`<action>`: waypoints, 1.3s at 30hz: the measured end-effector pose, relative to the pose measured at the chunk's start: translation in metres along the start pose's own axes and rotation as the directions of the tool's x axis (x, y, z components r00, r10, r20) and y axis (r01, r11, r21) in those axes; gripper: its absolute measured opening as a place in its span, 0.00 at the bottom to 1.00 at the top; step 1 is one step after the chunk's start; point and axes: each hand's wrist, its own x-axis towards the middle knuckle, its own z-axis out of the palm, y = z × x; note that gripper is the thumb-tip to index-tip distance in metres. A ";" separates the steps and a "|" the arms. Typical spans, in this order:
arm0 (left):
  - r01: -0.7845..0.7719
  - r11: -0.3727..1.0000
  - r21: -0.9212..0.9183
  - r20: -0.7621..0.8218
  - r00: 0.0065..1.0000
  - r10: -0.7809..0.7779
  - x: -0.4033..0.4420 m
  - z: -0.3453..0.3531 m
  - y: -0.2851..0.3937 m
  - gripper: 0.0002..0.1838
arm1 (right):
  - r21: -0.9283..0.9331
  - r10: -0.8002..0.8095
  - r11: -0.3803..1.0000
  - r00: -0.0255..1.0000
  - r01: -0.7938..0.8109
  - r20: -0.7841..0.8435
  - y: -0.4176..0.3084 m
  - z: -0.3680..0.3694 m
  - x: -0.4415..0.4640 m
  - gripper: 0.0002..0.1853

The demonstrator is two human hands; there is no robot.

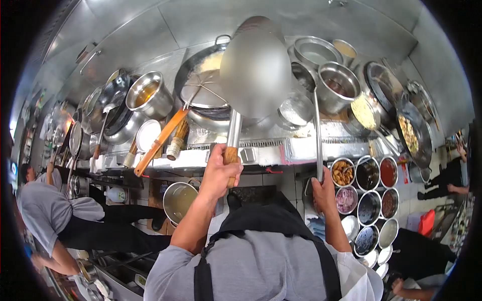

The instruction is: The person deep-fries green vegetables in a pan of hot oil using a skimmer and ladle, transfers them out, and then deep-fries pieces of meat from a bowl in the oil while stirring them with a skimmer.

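Observation:
My left hand (221,171) is wrapped round the wooden handle (231,156) of a pan or wok, whose far part is hidden behind a blurred patch. In my right hand (323,189) is the end of a long metal ladle (318,135), its shaft pointing away from me; a dark bowl-shaped part (303,75) shows near its far end. Left of the blurred patch, a large wok (183,75) holds pale yellowish food or liquid, with a round strainer (201,95) over it. The strainer's wooden handle (161,142) slants toward the counter edge.
Metal pots (145,95) (339,88) stand either side of the stove. A noodle strainer (364,114) and a wok of food (407,133) are at right. Below them are several sauce containers (368,173). A co-worker (65,215) stands at left; a bamboo brush (178,140) lies near the wok.

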 end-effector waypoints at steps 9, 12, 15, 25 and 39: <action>-0.054 0.934 0.353 -0.239 0.960 0.146 0.086 -0.087 0.160 0.27 | 0.088 -0.057 0.996 0.952 0.032 0.300 -0.177 -0.010 0.126 0.27; -0.034 0.832 0.554 -0.262 0.941 0.213 0.124 -0.124 0.178 0.20 | -0.009 -0.027 0.999 0.929 0.033 0.369 -0.211 0.019 0.168 0.26; 0.025 0.714 0.700 -0.244 0.948 0.206 0.157 -0.155 0.184 0.18 | -0.149 -0.041 0.985 0.962 0.084 0.268 -0.219 0.069 0.191 0.26; 0.051 0.781 0.622 -0.221 0.969 0.112 0.208 -0.197 0.157 0.23 | 0.112 0.115 0.982 0.957 -0.149 0.266 -0.216 0.190 0.179 0.29; 0.105 0.865 0.490 -0.183 0.983 -0.016 0.221 -0.199 0.152 0.42 | 0.638 -0.034 0.132 0.640 -0.758 0.768 -0.262 0.259 0.209 0.10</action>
